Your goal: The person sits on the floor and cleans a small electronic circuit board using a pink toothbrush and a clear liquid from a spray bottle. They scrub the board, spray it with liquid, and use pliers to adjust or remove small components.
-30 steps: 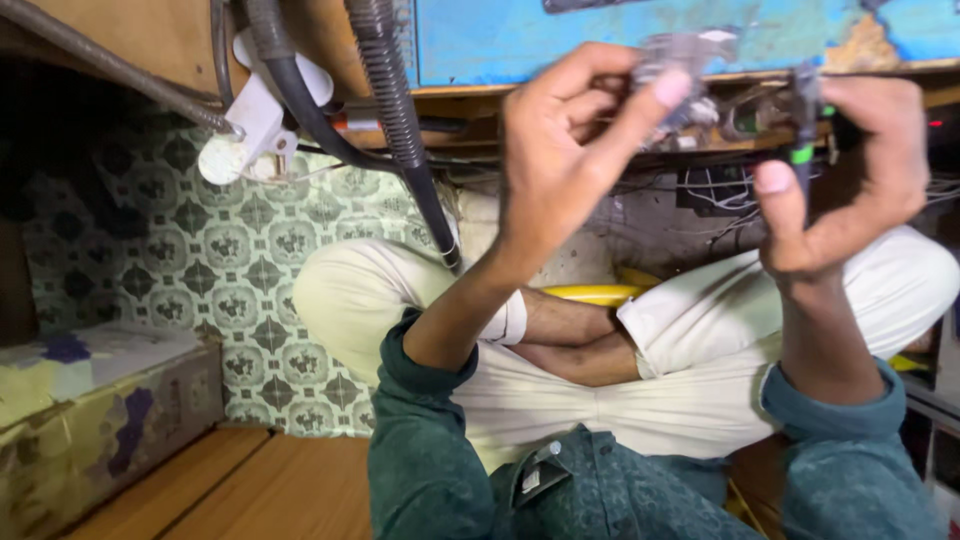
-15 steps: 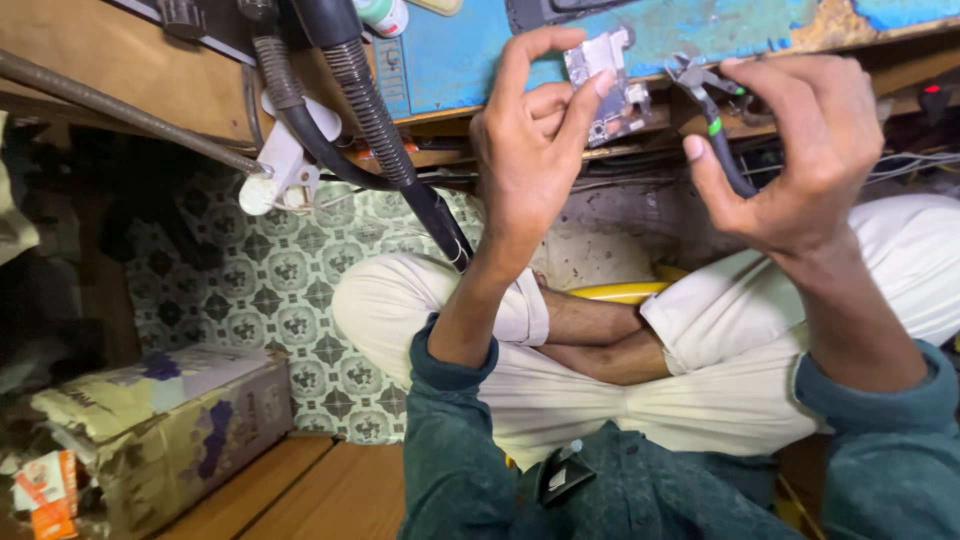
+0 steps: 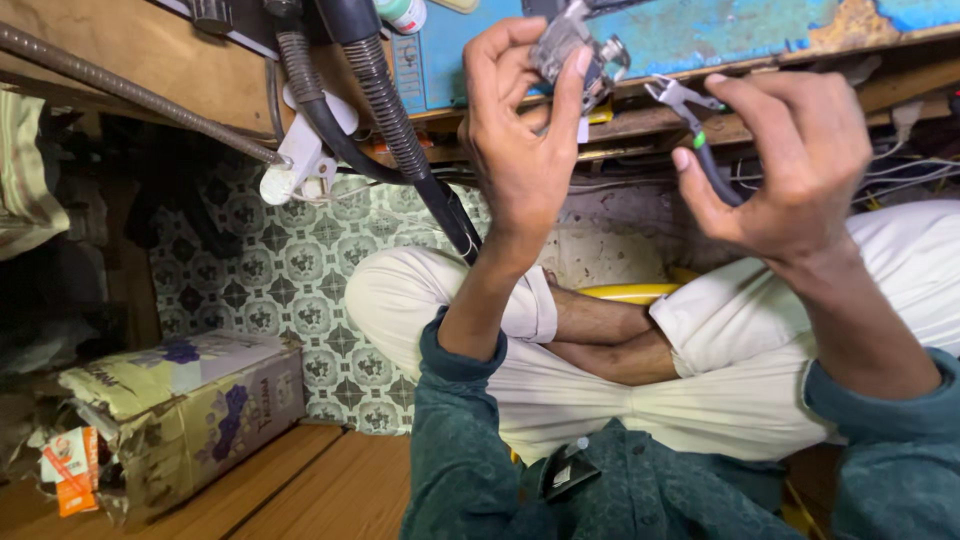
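metal part (image 3: 575, 50) half hidden by fingers (image 3: 520, 60); pliers (image 3: 700, 130) handles hidden

You have two hands raised before the workbench: your left hand (image 3: 520, 140) and your right hand (image 3: 790, 160). One small metal part (image 3: 575, 50) sits in the left, one pair of pliers (image 3: 700, 130) in the right. Two black corrugated hoses (image 3: 395, 110) hang down from the top edge, with one white plastic fitting (image 3: 300, 160) beside them. One metal rod (image 3: 130, 90) slants across the upper left corner. One printed cardboard box (image 3: 190, 410) lies at the lower left corner on the wooden floor (image 3: 310, 490). Loose wires (image 3: 900, 180) run under the bench edge at right; in that dim tangle you can count perhaps three.
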